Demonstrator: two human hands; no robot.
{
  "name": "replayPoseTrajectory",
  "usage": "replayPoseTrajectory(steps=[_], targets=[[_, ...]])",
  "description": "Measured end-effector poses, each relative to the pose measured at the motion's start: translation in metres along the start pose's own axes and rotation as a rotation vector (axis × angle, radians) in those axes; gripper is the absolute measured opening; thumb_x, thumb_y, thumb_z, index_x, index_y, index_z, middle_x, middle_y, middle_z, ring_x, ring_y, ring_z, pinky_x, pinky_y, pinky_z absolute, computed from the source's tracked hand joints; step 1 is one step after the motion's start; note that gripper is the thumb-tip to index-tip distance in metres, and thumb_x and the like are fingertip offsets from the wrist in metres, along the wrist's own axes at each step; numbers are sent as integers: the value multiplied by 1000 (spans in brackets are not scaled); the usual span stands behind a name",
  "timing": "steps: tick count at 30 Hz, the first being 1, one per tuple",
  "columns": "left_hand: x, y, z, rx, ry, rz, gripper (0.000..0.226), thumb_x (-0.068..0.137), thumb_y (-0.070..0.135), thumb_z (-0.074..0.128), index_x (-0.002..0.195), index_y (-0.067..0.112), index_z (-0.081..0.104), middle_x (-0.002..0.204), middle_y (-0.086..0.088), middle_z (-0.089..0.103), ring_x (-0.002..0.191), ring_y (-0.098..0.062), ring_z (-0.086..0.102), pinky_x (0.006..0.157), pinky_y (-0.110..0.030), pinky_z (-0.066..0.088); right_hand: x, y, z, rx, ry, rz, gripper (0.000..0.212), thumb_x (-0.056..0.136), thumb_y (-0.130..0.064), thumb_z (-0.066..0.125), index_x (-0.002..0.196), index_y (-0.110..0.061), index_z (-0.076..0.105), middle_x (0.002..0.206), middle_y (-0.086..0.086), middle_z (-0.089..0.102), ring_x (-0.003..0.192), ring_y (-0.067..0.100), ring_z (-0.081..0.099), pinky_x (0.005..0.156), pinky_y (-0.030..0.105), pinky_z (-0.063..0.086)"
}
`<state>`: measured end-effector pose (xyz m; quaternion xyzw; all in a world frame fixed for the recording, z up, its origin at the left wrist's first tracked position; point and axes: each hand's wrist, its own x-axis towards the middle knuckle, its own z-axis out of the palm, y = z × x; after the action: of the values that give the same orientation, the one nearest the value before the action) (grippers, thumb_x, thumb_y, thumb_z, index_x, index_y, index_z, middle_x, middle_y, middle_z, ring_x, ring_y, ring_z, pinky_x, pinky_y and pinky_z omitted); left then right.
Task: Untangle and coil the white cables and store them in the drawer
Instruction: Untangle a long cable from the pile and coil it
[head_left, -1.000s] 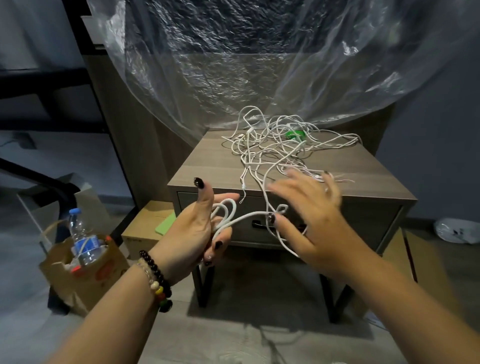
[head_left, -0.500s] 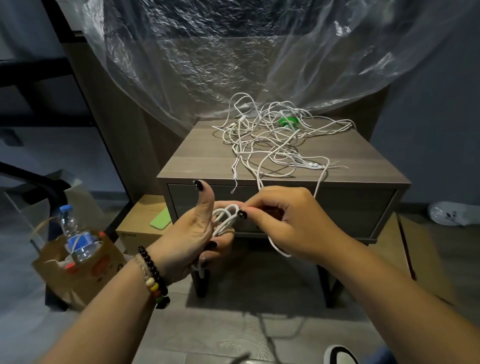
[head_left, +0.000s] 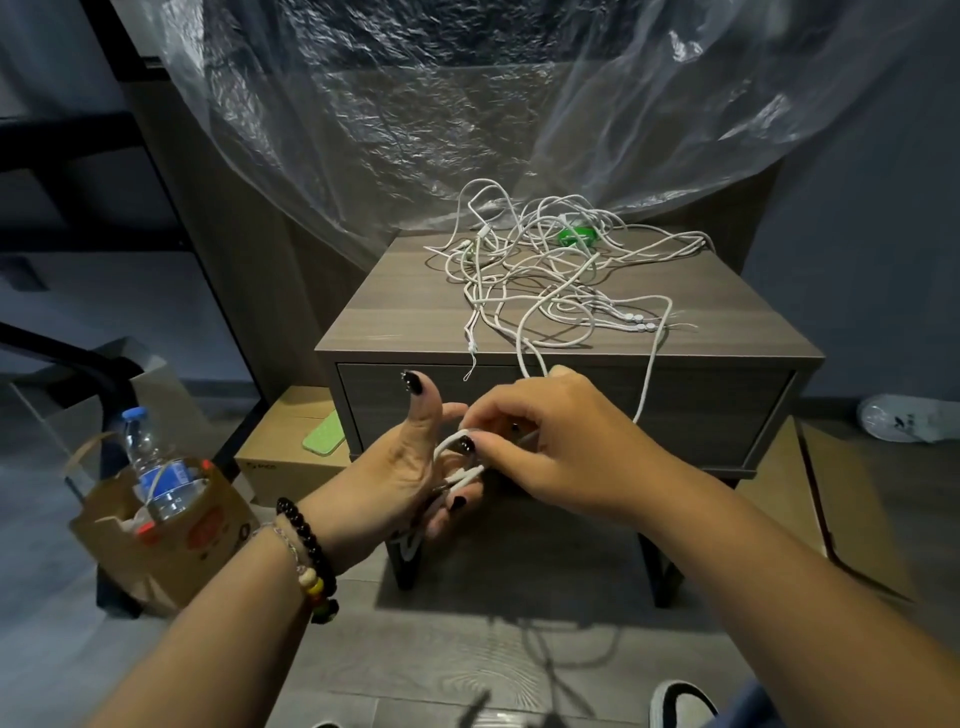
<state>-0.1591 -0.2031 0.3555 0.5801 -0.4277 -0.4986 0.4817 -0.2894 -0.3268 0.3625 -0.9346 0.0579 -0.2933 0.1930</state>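
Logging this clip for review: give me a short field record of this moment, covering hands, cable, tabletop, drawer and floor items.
left hand: palm up, thumb raised, fingers curled round coiled loops of white cable
right hand: pinches the cable at the coil
cable path: runs from the hands up to the tangle on the nightstand
tangle: loose white cables with a green item among them
drawer: closed
floor, left: paper bag with a water bottle; cardboard box
behind: clear plastic sheet

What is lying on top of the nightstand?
On the nightstand lies a tangle of white cables, partly covering a small green object. What that object is, the cables hide.
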Motion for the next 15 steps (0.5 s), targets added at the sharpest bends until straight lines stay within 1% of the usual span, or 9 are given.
replayPoseTrajectory(steps=[1, 2, 5, 7, 8, 11, 13, 15], targets=[[0, 2, 1, -5, -3, 5, 85, 62, 88, 26, 107, 27, 66, 66, -9, 48, 47, -12, 42, 43, -20, 37, 0, -1, 0, -32, 37, -42, 12, 87, -30, 62, 89, -23, 71, 80, -11, 71, 70, 7, 62, 72, 30, 38], [0, 3, 1, -18, -3, -8, 81, 68, 82, 23, 102, 24, 68, 66, -9, 49, 49, -13, 43, 46, -22, 38, 1, -1, 0, -52, 66, -71, 11, 86, -28, 63, 89, -21, 71, 80, -11, 70, 71, 8, 62, 71, 32, 39], [-1, 4, -2, -129, -34, -139, 85, 72, 76, 29, 108, 6, 60, 67, -9, 53, 53, -16, 49, 51, -25, 44, 2, 0, -2, -63, 109, -118, 10, 86, -25, 64, 90, -20, 71, 82, -11, 70, 74, 8, 61, 71, 35, 41], [-4, 7, -2, -212, -85, -216, 78, 75, 71, 33, 107, 4, 55, 68, -11, 51, 51, -19, 52, 50, -26, 48, 2, 1, -3, -39, 116, -124, 10, 86, -24, 64, 91, -20, 71, 83, -13, 70, 75, 7, 60, 71, 35, 40], [-5, 9, -3, -232, -107, -236, 75, 77, 68, 33, 105, 3, 56, 67, -12, 51, 50, -19, 52, 49, -27, 48, 2, 1, -3, -34, 118, -129, 10, 86, -24, 64, 91, -20, 72, 82, -13, 69, 74, 6, 60, 70, 34, 39], [-6, 9, -7, -231, -153, -247, 74, 83, 66, 30, 92, 3, 67, 63, -8, 49, 47, -17, 51, 47, -25, 44, 2, 1, -3, 1, 129, -125, 8, 85, -22, 66, 90, -19, 72, 80, -15, 67, 73, 2, 58, 70, 30, 37], [-7, 10, -7, -288, -197, -223, 70, 87, 67, 32, 84, 6, 67, 61, -5, 46, 47, -14, 48, 50, -25, 39, 2, 1, -4, 52, 134, -101, 9, 85, -21, 68, 91, -19, 74, 82, -17, 67, 74, -1, 59, 72, 25, 38], [-9, 11, -6, -393, -243, -205, 56, 86, 60, 41, 80, 9, 63, 61, -3, 44, 47, -12, 47, 51, -24, 41, 3, 2, -6, 169, 120, -53, 9, 84, -17, 69, 91, -15, 75, 82, -15, 68, 73, -1, 62, 70, 16, 42]])
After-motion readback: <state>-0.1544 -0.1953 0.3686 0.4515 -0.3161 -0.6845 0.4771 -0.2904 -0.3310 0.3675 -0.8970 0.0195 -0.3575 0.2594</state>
